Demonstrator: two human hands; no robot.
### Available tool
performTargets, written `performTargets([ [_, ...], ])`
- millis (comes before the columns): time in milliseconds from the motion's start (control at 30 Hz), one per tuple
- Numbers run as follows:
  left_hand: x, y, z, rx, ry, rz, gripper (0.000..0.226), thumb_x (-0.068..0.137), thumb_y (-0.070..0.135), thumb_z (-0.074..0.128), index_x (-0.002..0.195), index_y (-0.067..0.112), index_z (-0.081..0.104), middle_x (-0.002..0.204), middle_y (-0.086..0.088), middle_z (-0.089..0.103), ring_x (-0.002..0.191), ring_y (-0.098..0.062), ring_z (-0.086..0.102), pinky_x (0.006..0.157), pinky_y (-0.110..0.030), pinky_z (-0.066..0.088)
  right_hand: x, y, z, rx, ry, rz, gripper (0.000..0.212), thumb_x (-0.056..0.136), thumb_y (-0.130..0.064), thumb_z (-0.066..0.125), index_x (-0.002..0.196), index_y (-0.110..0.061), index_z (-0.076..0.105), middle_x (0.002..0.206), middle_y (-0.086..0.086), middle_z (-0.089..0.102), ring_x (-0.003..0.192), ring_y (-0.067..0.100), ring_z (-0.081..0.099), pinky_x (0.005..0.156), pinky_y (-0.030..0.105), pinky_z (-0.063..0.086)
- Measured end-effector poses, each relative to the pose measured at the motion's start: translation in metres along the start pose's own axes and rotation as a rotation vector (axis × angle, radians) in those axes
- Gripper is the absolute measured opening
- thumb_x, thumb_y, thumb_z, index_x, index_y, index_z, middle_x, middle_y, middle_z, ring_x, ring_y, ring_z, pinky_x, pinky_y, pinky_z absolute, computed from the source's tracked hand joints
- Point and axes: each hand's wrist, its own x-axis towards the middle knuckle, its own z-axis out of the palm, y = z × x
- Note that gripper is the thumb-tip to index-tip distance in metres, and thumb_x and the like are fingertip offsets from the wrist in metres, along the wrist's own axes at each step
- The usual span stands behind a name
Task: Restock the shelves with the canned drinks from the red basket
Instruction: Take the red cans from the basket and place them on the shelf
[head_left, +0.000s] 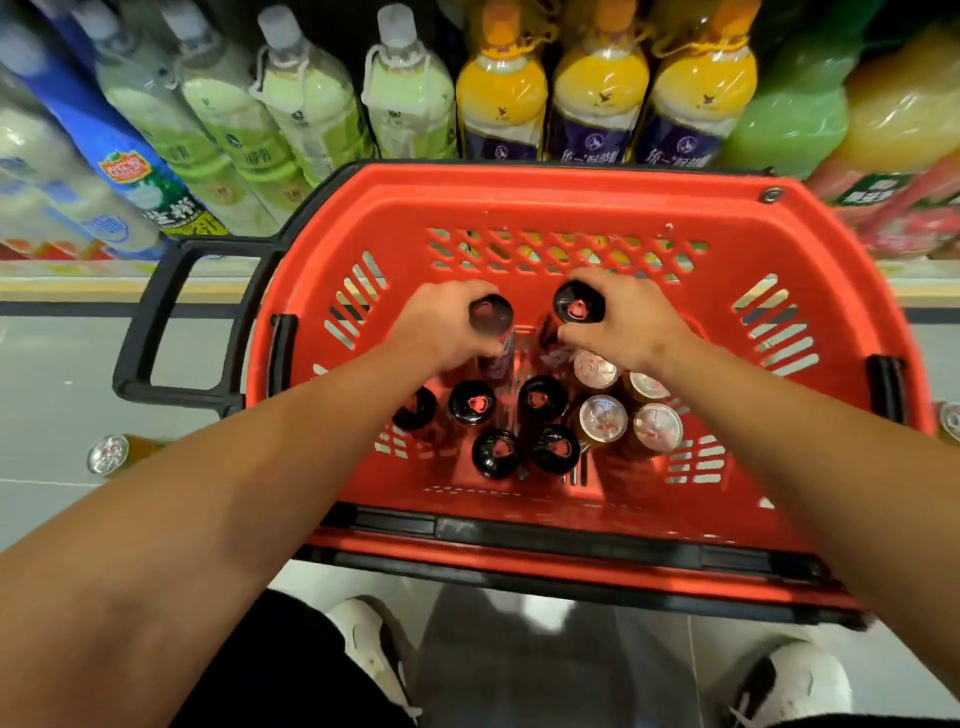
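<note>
Two hands reach down into the red basket, each with its grip clamped on one black-topped can. The left hand curls round the left can, and the right hand wraps the right can, whose black lid shows a red tab. Both held cans stand upright near the far wall of the basket, side by side but apart.

Five more black-topped cans stand upright on the basket floor nearer the person, clustered just left of centre. Four silver-topped cans stand beside them on the right, touching or nearly so.

One silver-topped can stands on the floor outside the basket to the left, and another can shows at the right edge.

Beyond the basket, the shelf holds pale green bottles and orange bottles in a row. White shoes show at the bottom.
</note>
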Motion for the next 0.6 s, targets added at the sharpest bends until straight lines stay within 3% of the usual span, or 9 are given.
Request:
performTargets([
  [100, -0.012, 0.010, -0.025, -0.177, 0.050, 0.021, 0.065, 0.070, 0.033, 0.083, 0.131, 0.028, 0.060, 0.130, 0.003, 0.064, 0.122, -0.018, 0.056, 0.104, -0.026, 0.039, -0.010, -0.005, -0.027, 0.034, 0.122, -0.036, 0.058, 0.082, -0.031, 0.070, 0.135, -0.017, 0.052, 0.128, 0.005, 0.062, 0.117, 0.023, 0.057, 0.094, 0.024, 0.039],
  [233, -0.026, 0.024, -0.048, -0.495, 0.163, 0.009, 0.065, 0.064, 0.033, 0.085, 0.125, 0.029, 0.065, 0.126, 0.004, 0.066, 0.118, -0.015, 0.059, 0.107, -0.038, 0.042, -0.024, -0.016, -0.060, 0.151, 0.280, -0.025, 0.060, 0.081, -0.036, 0.073, 0.135, -0.018, 0.051, 0.127, 0.005, 0.062, 0.116, 0.021, 0.058, 0.100, 0.029, 0.041],
  [300, -0.034, 0.036, -0.058, -0.692, 0.200, -0.010, 0.062, 0.068, 0.023, 0.085, 0.126, 0.028, 0.064, 0.124, 0.004, 0.067, 0.111, -0.012, 0.060, 0.097, -0.033, 0.046, -0.031, -0.023, -0.076, 0.173, 0.349, -0.039, 0.062, 0.076, -0.039, 0.077, 0.130, -0.019, 0.056, 0.121, 0.002, 0.065, 0.110, 0.017, 0.060, 0.095, 0.025, 0.043],
  [433, -0.048, 0.062, -0.083, -0.898, 0.211, 0.053, 0.054, 0.079, 0.016, 0.078, 0.129, 0.028, 0.062, 0.122, 0.006, 0.067, 0.095, -0.011, 0.062, 0.062, -0.025, 0.045, -0.044, -0.036, -0.109, 0.186, 0.456, -0.080, 0.063, 0.066, -0.048, 0.075, 0.121, -0.019, 0.065, 0.111, -0.003, 0.070, 0.102, 0.011, 0.064, 0.092, 0.027, 0.049],
  [600, -0.061, 0.099, -0.116, -1.056, 0.254, 0.132, 0.046, 0.085, 0.012, 0.072, 0.126, 0.031, 0.062, 0.117, 0.006, 0.068, 0.104, -0.014, 0.065, 0.066, -0.029, 0.047, -0.059, -0.050, -0.155, 0.333, 0.545, -0.126, 0.040, 0.073, -0.033, 0.078, 0.110, -0.019, 0.068, 0.098, -0.009, 0.070, 0.091, 0.002, 0.065, 0.082, 0.017, 0.049],
])
